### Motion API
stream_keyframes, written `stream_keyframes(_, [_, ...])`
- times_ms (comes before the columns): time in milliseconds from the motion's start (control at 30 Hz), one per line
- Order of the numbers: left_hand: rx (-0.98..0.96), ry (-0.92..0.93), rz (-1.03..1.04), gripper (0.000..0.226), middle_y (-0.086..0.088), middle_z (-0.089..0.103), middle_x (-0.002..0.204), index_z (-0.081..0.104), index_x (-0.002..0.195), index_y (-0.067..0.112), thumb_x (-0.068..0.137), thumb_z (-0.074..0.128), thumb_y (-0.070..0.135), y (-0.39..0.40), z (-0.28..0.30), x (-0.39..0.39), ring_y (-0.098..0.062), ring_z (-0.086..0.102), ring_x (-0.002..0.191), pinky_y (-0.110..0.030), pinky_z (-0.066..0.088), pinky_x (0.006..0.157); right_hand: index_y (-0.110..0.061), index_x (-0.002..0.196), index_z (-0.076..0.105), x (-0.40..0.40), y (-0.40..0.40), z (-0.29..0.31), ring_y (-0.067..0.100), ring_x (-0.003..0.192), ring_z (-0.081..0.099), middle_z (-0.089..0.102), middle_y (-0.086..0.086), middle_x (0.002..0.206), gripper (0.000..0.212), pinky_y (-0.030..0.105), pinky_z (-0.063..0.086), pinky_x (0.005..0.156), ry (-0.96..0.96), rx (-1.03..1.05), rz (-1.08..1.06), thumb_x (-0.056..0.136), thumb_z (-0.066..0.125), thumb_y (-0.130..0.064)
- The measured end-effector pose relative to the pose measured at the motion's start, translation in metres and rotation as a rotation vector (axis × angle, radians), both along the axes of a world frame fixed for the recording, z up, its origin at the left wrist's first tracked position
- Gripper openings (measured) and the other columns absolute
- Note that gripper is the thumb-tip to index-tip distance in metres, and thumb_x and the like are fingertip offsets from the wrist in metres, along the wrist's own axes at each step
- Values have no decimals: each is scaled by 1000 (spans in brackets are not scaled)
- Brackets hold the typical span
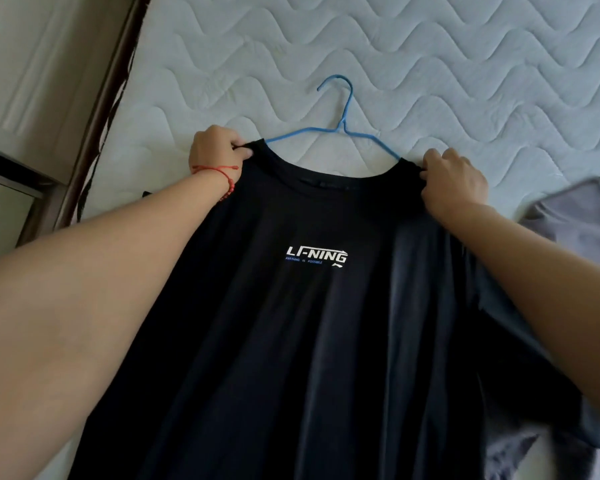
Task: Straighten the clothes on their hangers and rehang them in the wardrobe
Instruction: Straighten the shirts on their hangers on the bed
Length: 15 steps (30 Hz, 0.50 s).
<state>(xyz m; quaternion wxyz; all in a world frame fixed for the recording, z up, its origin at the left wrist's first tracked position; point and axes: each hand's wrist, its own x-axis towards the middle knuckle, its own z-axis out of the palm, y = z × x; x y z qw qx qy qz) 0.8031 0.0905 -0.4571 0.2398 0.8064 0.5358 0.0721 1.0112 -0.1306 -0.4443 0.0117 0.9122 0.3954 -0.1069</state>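
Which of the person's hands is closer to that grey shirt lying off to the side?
Right. The right hand grips the black T-shirt at its shoulder, nearer the grey shirt; the left hand grips the far shoulder.

A quilted white mattress (430, 64) lies beside a brown bed frame (94, 133).

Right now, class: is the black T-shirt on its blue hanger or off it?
On it. The blue hanger runs into the black T-shirt neckline, only its hook and upper arms showing, while the left hand and right hand pinch the shoulders.

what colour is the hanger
Blue; the hanger shows clearly in the head view.
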Motion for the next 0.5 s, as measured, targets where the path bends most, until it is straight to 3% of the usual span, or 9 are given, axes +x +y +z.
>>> stream_keyframes(133, [-30, -118, 55, 26, -17, 69, 94, 70, 99, 2, 81, 65, 20, 12, -4, 10, -26, 61, 94, -23, 39, 76, -4, 113, 48, 18, 15, -10, 40, 109, 44, 48, 25, 116, 22, 48, 37, 87, 13, 47, -27, 94, 40, -10])
stream_keyframes(200, [-44, -145, 65, 27, -17, 69, 96, 70, 101, 1, 81, 65, 19, 16, -3, 13, -26, 62, 96, -19, 36, 69, -5, 114, 48, 25, 23, -12, 40, 111, 43, 48, 25, 117, 23, 47, 36, 88, 30, 55, -45, 94, 39, -10])
stream_keyframes(300, [-56, -175, 85, 28, -15, 69, 110, 68, 106, 4, 82, 64, 18, 16, -1, 14, -25, 61, 106, -13, 33, 76, -9, 116, 49, 27, 29, -12, 39, 115, 41, 47, 23, 119, 26, 46, 34, 93, 71, 71, -102, 92, 39, -7])
stream_keyframes(433, [-91, -179, 86, 28, -14, 68, 112, 68, 107, 4, 83, 63, 16, 13, 4, 14, -23, 61, 107, -11, 32, 77, -22, 130, 44, 5, 35, 3, 36, 119, 38, 43, 18, 129, 38, 44, 26, 101, 44, 204, -267, 93, 41, -15])
stream_keyframes(500, [-106, -169, 84, 27, -13, 68, 112, 68, 107, 4, 83, 63, 16, 13, 6, 13, -24, 61, 107, -10, 32, 76, -26, 137, 40, -47, 38, 2, 35, 120, 42, 45, 15, 133, 44, 46, 26, 103, -30, 342, -131, 93, 40, -28])
